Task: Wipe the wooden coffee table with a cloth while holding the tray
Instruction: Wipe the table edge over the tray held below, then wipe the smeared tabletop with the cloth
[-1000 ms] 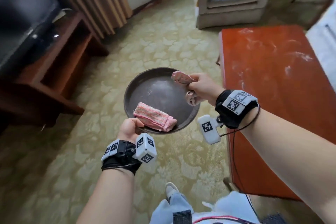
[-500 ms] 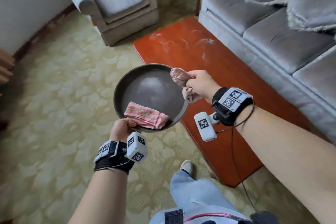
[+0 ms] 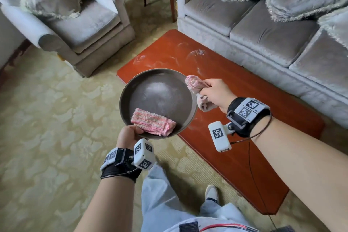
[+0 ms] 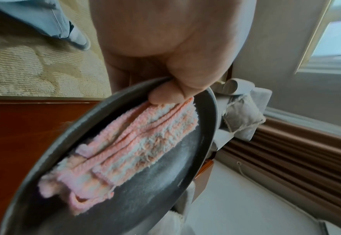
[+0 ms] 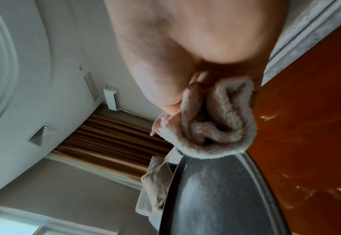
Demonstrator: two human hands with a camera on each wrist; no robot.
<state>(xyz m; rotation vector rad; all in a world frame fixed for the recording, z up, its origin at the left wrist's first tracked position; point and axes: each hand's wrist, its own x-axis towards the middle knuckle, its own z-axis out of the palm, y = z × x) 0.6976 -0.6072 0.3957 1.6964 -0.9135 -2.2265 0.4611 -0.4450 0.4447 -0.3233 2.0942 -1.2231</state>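
Cloth judged soft, light, crushable; bunched in the right hand above the dusty wooden desk | tray judged rigid, smooth, slippery; pinched at its near rim by the left hand, thumb on a folded pink cloth | writing: none readable.

A: Item one, tray?
B: Dark metal, dull sheen, faintly dusty film.
A: Folded cloth lying on it?
B: Pink terry, fluffy looped pile, ribbed stripes, stitched hem.
A: Bunched cloth in the right hand?
B: Same terry, greyer, matted.
A: Desk?
B: Reddish wood, glossy varnish, whitish smears on the far part.
A: Sofa and armchair?
B: Grey velvety cloth, soft sheen; fringed cushions.
A: Carpet?
B: Pale yellow woven pile, matt, raised pattern.
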